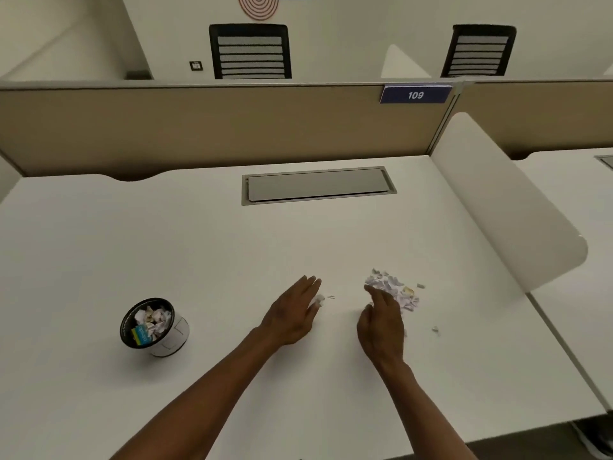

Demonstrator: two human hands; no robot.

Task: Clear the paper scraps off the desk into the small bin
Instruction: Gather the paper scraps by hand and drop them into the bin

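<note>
Two hands: left hand (293,315), right hand (381,322) | one scrap pile (396,288) | one bin (154,327) | maybe four strays

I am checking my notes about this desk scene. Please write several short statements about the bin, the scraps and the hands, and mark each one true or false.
1. The small bin already holds crumpled paper. True.
2. The bin stands to the right of both hands. False: it stands to their left.
3. The scrap pile lies by the right hand. True.
4. The left hand is inside the bin. False: it rests on the desk, by a few small scraps.
</note>
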